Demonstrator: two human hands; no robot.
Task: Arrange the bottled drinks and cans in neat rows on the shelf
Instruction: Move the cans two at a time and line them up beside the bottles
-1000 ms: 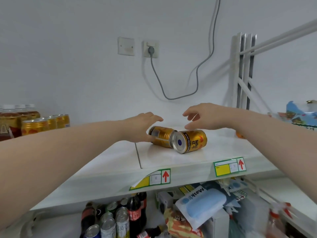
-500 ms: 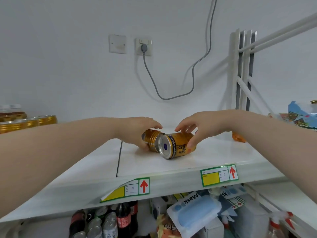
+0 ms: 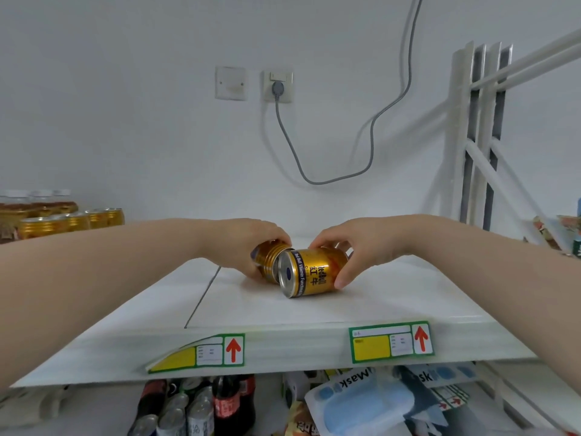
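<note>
A white shelf [image 3: 283, 313] stood against a pale wall. At its centre two gold cans lay on their sides, touching. The left hand [image 3: 248, 247] gripped the far can [image 3: 267, 261]; the right hand [image 3: 356, 247] gripped the near can [image 3: 314, 272]. At twelve o'clock a grey cable [image 3: 345, 177] hung from a socket [image 3: 278, 86].

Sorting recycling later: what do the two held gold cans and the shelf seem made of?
Right-hand can: probably metal; glossy gold print, bare silvery end. Left-hand can: apparently the same; ribbed gold shoulder. Shelf: smooth white, faint sheen; painted metal or laminate, unclear.
</note>
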